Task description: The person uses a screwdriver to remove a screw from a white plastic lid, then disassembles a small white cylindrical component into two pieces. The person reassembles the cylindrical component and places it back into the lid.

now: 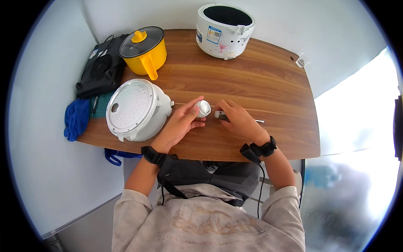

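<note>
My left hand [184, 117] is closed round a small white round plastic part [203, 108], shaped like a steam vent cap, with its ringed face turned up. To the right of it, my right hand [238, 119] is closed on a screwdriver. The grey end of its handle [219, 114] shows by the fingertips, and a thin metal shaft [260, 121] comes out on the other side of the hand. A white rice cooker lid [131, 107], dimpled inner face up with a round hole, leans left of my left hand.
At the back stands a white rice cooker body [220, 46] without its lid. A yellow pot [147, 61] with a glass lid, a black device [100, 67], a green cutting mat [100, 107] and blue cloth [77, 119] line the left. A small clear bag [300, 62] lies far right on the wooden table [277, 96].
</note>
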### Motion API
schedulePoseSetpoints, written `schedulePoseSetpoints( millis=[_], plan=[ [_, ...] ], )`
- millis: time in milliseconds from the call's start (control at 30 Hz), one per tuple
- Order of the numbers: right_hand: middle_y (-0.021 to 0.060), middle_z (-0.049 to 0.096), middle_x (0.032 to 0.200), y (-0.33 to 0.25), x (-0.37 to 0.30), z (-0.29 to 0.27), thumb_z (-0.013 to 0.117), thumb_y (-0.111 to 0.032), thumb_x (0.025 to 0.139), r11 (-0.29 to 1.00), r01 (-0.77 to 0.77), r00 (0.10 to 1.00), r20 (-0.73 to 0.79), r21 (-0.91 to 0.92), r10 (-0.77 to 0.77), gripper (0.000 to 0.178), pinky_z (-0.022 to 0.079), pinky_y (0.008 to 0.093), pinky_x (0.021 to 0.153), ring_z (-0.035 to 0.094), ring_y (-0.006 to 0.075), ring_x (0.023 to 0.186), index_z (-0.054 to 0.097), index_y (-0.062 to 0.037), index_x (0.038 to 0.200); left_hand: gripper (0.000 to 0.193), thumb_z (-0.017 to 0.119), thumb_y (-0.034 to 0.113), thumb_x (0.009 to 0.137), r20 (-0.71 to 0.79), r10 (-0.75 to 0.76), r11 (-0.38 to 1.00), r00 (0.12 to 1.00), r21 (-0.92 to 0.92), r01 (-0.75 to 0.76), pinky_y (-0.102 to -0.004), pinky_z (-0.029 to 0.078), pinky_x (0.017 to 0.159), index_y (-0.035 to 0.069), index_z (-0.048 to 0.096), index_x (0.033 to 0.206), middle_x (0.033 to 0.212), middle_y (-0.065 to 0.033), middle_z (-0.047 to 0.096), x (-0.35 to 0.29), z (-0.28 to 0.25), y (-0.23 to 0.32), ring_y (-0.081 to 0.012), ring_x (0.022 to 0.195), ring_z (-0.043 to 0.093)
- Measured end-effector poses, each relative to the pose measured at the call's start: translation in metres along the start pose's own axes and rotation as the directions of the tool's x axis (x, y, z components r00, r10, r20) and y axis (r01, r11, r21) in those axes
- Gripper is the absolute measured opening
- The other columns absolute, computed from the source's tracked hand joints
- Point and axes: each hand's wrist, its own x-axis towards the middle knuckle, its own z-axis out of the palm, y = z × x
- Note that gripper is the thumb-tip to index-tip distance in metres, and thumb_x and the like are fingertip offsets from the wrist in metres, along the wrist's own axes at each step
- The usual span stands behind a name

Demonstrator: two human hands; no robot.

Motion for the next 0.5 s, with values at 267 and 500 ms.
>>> schedulePoseSetpoints(
  millis=[267, 500],
  plan=[
    [0.0147, 0.06, 0.111, 0.003, -0.002, 0.01, 0.076, -0.008, 0.08, 1.0, 0.014, 0.99, -0.143, 0.01, -0.012, 0.038, 0.05, 0.046, 0.083, 0.061, 0.0394, 0.101, 0.062, -0.0054, 0.116, 0.048, 0.048, 0.029, 0.108, -0.007, 0.037, 0.999, 0.999, 0.029, -0.037, -0.0308, 0.052, 0.089, 0.01, 0.042, 0.151, 0.125, -0.0065, 0.06, 0.017, 0.005, -0.003, -0.0147, 0.104, 0.06],
    [0.0143, 0.062, 0.106, 0.005, -0.007, 0.013, 0.076, -0.007, 0.078, 0.995, -0.022, 0.983, -0.186, -0.097, 0.004, 0.037, 0.051, 0.0471, 0.081, 0.062, 0.0401, 0.096, 0.065, -0.0063, 0.114, 0.048, 0.049, 0.029, 0.107, -0.004, 0.052, 0.997, 0.999, 0.049, -0.052, -0.03, 0.052, 0.088, 0.01, 0.043, 0.151, 0.125, -0.0061, 0.061, 0.025, 0.002, -0.006, -0.0148, 0.104, 0.06]
  ],
)
